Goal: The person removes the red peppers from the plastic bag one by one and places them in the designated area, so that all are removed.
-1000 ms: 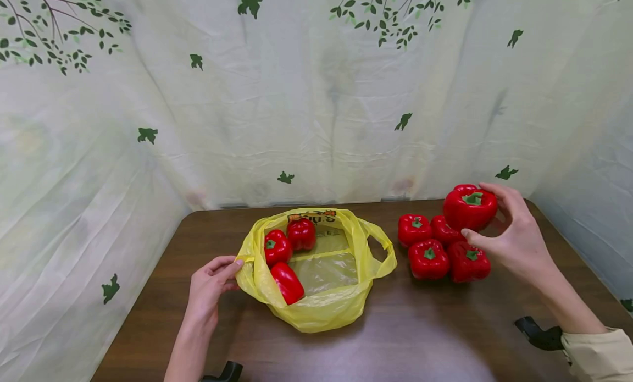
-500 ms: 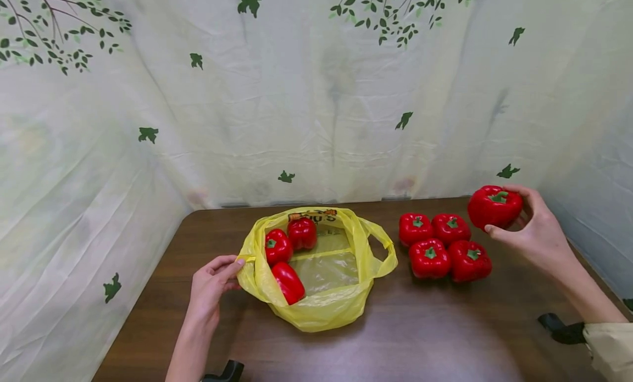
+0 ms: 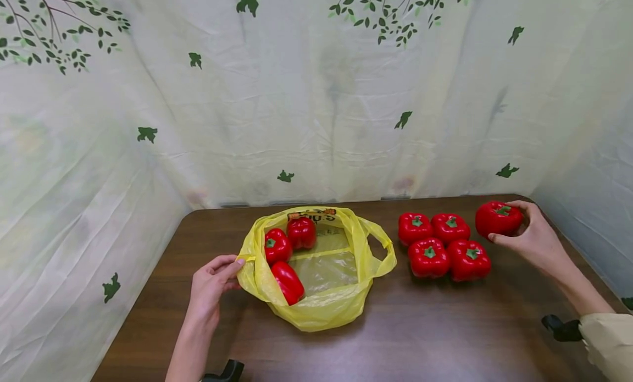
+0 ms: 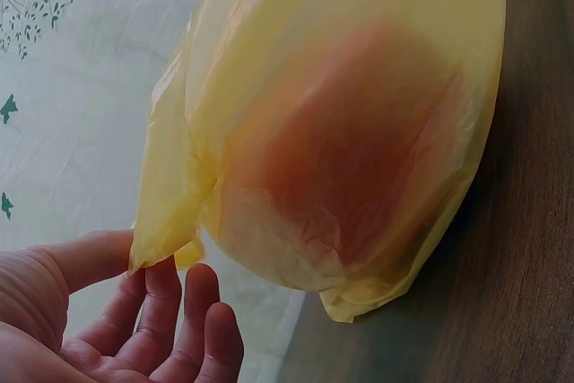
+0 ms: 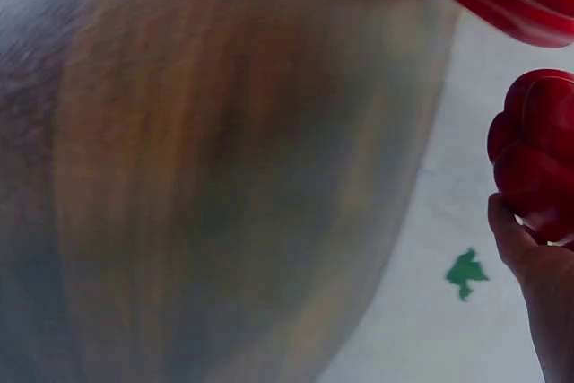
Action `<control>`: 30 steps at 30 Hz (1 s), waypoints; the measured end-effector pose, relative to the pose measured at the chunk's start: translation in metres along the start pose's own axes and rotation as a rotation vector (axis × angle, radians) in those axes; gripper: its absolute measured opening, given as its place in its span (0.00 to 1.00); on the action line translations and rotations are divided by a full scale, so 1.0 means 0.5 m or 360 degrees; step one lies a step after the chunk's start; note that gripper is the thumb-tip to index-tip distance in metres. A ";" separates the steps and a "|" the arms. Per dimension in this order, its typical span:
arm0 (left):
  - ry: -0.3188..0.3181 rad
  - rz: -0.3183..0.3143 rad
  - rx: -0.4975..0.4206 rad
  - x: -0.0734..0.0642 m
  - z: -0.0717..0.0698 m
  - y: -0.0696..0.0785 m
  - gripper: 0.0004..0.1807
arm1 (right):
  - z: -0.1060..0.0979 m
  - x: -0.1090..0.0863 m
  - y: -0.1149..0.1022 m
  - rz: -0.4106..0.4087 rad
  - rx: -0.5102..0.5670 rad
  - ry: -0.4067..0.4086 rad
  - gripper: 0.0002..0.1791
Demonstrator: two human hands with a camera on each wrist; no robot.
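Note:
My left hand (image 3: 211, 287) pinches the left handle edge of a yellow plastic bag (image 3: 328, 314), its mouth spread wide. Inside the bag lie three red bell peppers, one of them a pepper (image 3: 288, 283) on its side at the front. Through the thin plastic, the left wrist view shows a reddish shape (image 4: 350, 150). On the right, my right hand (image 3: 535, 236) grips a red bell pepper (image 3: 497, 218) from its right side, thumb low and fingers behind. Its green stem faces up. The right wrist view shows this pepper (image 5: 543, 154) above the thumb.
Several red bell peppers stand in a tight two-row cluster, including a front pepper (image 3: 429, 258), between the bag and my right hand. The bag's right handle loop (image 3: 388, 255) sticks out toward them. Behind the brown wooden table (image 3: 420, 338) hangs a pale leaf-print curtain (image 3: 336, 123).
My right hand has carried its pepper rightward from above the cluster, then lowered it toward the table beside the others. The left hand and the bag have stayed in place.

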State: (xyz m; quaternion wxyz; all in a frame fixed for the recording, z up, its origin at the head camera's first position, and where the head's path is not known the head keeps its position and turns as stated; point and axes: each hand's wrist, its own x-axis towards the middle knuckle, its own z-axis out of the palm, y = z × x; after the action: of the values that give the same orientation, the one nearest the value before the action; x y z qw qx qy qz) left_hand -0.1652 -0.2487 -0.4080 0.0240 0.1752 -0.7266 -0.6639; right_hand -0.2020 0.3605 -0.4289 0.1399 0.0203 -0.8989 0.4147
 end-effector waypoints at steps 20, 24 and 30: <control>-0.0001 -0.0010 0.0010 -0.001 -0.002 -0.001 0.16 | 0.041 0.012 0.061 -0.0079 -0.0140 -0.0177 0.45; -0.0002 -0.0009 0.0016 -0.001 -0.003 0.000 0.17 | 0.038 0.005 0.053 0.0016 -0.0121 -0.0228 0.46; -0.0012 -0.0002 0.0011 0.000 -0.003 0.000 0.17 | 0.027 -0.002 0.037 0.0146 -0.0102 -0.0295 0.45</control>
State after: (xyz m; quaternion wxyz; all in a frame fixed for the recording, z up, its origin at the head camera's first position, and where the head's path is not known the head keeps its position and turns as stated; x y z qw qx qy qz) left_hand -0.1651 -0.2500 -0.4078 0.0200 0.1733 -0.7289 -0.6620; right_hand -0.2068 0.3623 -0.4510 0.0378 0.0130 -0.9208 0.3880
